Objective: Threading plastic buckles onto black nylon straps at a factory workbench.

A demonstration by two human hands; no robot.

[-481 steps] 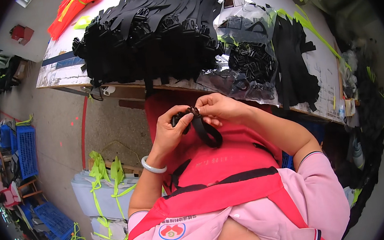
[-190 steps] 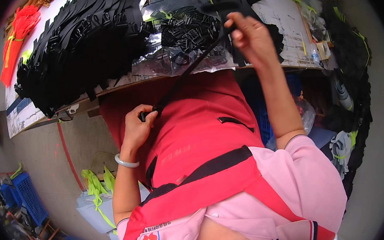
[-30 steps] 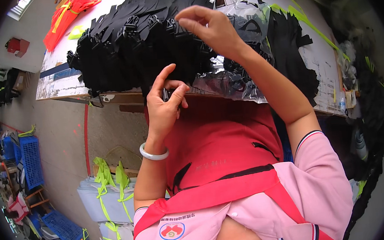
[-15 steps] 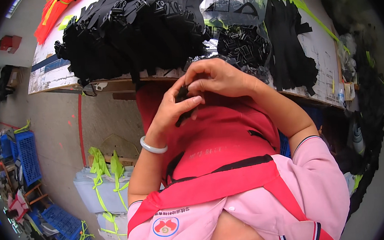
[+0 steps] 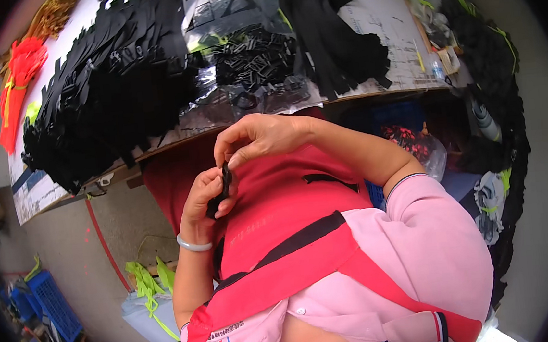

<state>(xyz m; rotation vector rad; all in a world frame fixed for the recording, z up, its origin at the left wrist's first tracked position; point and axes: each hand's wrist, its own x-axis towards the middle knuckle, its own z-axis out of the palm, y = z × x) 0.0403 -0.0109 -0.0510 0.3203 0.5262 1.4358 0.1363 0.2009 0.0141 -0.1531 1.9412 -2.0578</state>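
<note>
- The black piece (image 5: 226, 180), a slim strap or buckle part, sits upright and slightly tilted in front of the red apron (image 5: 281, 180), between the two hands.
- The left hand (image 5: 202, 199) is curled around it, thumb and fingers closed on its lower and middle length; a pale bracelet (image 5: 194, 244) rings that wrist.
- The right hand (image 5: 265, 134) arches over from above, its thumb and index finger nearly together at the piece's upper end; whether they pinch it or only touch it, I cannot tell.
- Beyond the hands, on the white table (image 5: 400, 52), lie a heap of black webbing straps (image 5: 117, 93) on the left, a clear bag of black plastic buckles (image 5: 254, 59) in the middle, and more flat black straps (image 5: 324, 36) just right of it.
</note>
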